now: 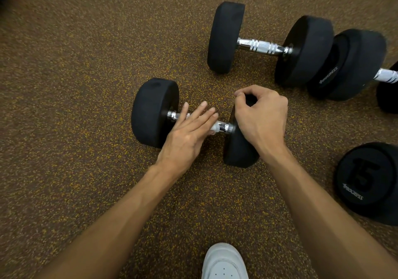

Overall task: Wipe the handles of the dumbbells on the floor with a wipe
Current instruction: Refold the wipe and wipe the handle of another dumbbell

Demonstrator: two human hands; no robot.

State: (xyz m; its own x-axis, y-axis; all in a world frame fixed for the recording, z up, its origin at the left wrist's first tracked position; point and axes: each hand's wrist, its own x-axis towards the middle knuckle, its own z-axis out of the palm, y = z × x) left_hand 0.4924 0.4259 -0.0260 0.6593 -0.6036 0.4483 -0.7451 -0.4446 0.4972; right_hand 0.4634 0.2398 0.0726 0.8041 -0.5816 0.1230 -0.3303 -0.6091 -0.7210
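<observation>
Chrome handle [224,127] mid-wipe: left hand [187,132] flat, fingers extended, pressing wipe [216,127] on it; right hand [258,115] clamped on dumbbell head [239,149]. Next: slide along handle.

One dumbbell [155,113] lies mid-floor [64,85]; a second [265,46] lies farther right, a third [346,65] touching its right end, a fourth [368,182] near right.

Gym, rubber floor [86,85], dumbbells [267,46]

Brown rubber floor [75,85] flecked yellow all around, white sneaker [224,263] poking in at six o'clock
</observation>
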